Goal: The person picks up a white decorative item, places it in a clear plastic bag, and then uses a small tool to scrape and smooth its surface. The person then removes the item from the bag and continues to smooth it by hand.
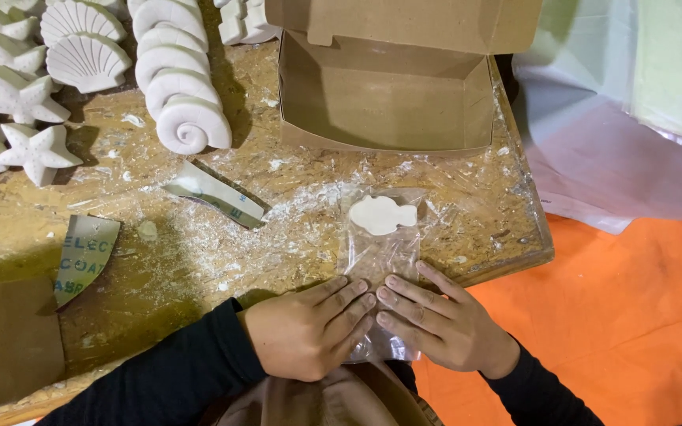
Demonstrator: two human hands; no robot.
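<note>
— Two hands on what?
— Left hand [309, 327] and right hand [436, 319] lie flat, fingers extended, pressing a clear plastic bag [379, 252] holding a white fish-shaped cast [381, 214] near the tabletop [199, 260] front edge.
— Around it?
— Open cardboard box [384, 95] behind; sandpaper strips [216, 193] and shell casts [175, 75] left; orange cloth [633, 308] right.

One head-worn camera is looking almost straight down from above the person, sitting close over the near edge of the tabletop [199, 260]. It is facing forward across the board, taking in both forearms at the bottom and an open cardboard box [384, 99] along the top edge.
</note>
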